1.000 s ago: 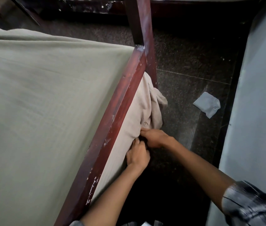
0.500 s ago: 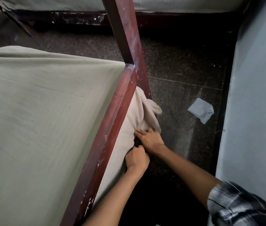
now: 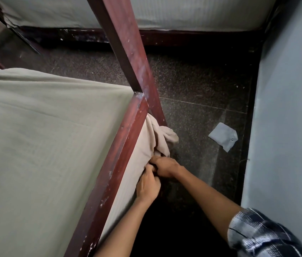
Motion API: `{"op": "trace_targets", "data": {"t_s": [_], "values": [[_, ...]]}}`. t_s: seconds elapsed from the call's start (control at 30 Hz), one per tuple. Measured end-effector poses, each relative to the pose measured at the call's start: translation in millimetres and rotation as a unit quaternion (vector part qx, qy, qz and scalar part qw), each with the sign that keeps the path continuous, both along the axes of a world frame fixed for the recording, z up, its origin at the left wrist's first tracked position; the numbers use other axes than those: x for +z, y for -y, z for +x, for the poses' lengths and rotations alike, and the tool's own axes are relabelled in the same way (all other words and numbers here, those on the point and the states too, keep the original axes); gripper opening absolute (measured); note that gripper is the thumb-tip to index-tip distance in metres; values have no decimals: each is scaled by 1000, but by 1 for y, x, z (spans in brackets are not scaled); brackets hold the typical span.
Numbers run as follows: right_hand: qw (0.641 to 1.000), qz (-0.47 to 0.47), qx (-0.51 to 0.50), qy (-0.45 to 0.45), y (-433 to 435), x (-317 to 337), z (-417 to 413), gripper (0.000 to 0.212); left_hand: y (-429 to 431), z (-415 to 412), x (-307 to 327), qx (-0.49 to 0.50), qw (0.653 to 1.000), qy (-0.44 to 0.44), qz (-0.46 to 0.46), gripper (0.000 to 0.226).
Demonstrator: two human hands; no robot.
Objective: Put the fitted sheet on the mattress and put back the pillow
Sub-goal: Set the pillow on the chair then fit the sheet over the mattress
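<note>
Both hands on the fitted sheet [image 3: 35, 145] below the bed rail [image 3: 120, 154].
The left hand [image 3: 147, 184] and right hand [image 3: 165, 166], touching each other, grip the sheet's bunched hanging edge near the bedpost [image 3: 128, 43]; the rest lies spread flat above the rail.

Pale grey-green fitted sheet [image 3: 44, 136], dark red bed rail [image 3: 117, 164] (scuffed white), speckled black floor [image 3: 192, 86], plaid sleeve [image 3: 263, 236].

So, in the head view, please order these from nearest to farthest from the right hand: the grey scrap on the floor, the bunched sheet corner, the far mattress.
From the right hand:
1. bunched sheet corner: at the bed rail, touching the fingers.
2. grey scrap: on the floor, to the right.
3. far mattress: across the floor, at the top.
</note>
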State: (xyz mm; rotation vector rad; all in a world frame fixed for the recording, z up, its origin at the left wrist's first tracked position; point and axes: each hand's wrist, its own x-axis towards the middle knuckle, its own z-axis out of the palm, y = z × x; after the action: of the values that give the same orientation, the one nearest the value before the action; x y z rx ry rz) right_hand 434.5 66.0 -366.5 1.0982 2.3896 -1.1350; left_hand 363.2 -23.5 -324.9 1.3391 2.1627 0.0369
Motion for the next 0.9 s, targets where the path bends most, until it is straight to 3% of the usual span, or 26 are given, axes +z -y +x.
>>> {"op": "trace_targets", "data": {"t_s": [0.13, 0.23, 0.33, 0.47, 0.63, 0.7, 0.77, 0.83, 0.9], "values": [[980, -26, -175, -94, 13, -3, 16, 55, -17, -1, -4, -11, 997, -19, -68, 48], [980, -12, -172, -103, 16, -1, 16, 55, -20, -3, -6, -55, 994, -29, -86, 52], [996, -7, -91, -8, 14, 3, 12, 59, -16, -3, -8, -76, 994, -44, -67, 58], [991, 88, -19, 98, 7, 4, -6, 50, -8, 0, -15, -64, 996, -56, -6, 69], [953, 133, 72, 261, -7, 2, -35, 48, -5, -4, -34, -55, 985, -113, 119, 34], [962, 124, 72, 232, -8, 4, -34, 46, -12, -1, -32, -35, 990, -106, 88, 35], [989, 68, 32, 131, -13, 11, -21, 43, -22, 0, -18, -7, 996, -85, 31, 37], [997, -15, -70, 1, -21, 18, -1, 34, -36, 5, -9, 12, 998, -57, -26, 30], [967, -7, -241, -83, -23, 24, 16, 29, -44, 6, -8, 7, 996, -69, -59, 30]]}}
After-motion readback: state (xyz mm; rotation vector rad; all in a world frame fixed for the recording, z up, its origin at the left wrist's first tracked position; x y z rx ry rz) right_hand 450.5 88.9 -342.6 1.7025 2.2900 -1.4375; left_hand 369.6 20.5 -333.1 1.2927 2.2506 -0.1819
